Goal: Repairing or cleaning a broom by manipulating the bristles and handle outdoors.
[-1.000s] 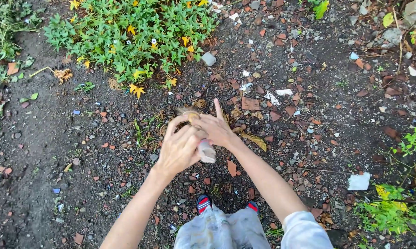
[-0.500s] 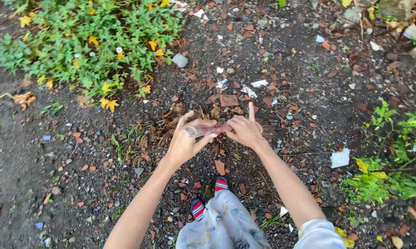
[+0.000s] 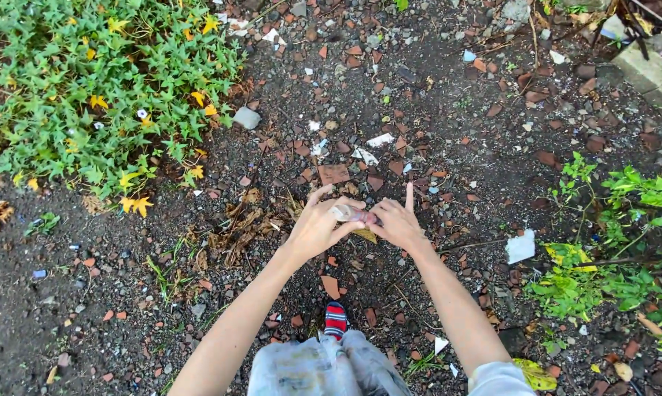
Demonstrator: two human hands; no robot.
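Observation:
Both my arms reach out over dark, stony ground. My left hand (image 3: 318,226) and my right hand (image 3: 398,223) meet around a small pale object (image 3: 345,213), which looks like a scrap of clear plastic or a tiny bottle; too small to tell. The left fingers wrap its left end. The right hand pinches its other end, with the index finger sticking straight up. Below the hands, my red-and-dark striped shoe (image 3: 335,318) and grey-patterned trouser legs (image 3: 324,367) show at the frame's bottom.
A green leafy patch (image 3: 89,88) with yellow leaves fills the upper left. More green plants (image 3: 617,249) grow at the right. Broken brick bits (image 3: 335,174), a grey stone (image 3: 247,117), white paper scraps (image 3: 521,246) and a concrete block (image 3: 650,70) lie about.
The view has shifted, and the leafy patch now sits further left. My hands turned the small object from upright to sideways and now hold it at both ends.

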